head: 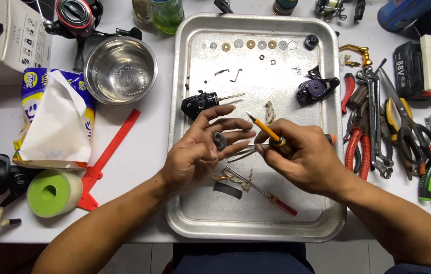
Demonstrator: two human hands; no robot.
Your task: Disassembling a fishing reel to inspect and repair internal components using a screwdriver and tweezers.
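Observation:
My left hand [200,149] lies palm up over the metal tray [195,218], with a small dark round gear-like part [219,140] resting on its fingers. My right hand [301,155] grips a thin screwdriver with a yellow shaft [262,125], its tip pointing up and left, just right of the small part. A black reel body [199,103] sits on the tray just beyond my left fingers. A red-handled screwdriver [263,192] lies on the tray under my hands.
A row of washers [256,44] and a purple-black reel piece [316,90] lie at the tray's far end. Pliers and wrenches [377,122] crowd the right side. A steel bowl [120,70], tissue pack [55,119], red ruler [111,149] and green tape roll [53,193] sit left.

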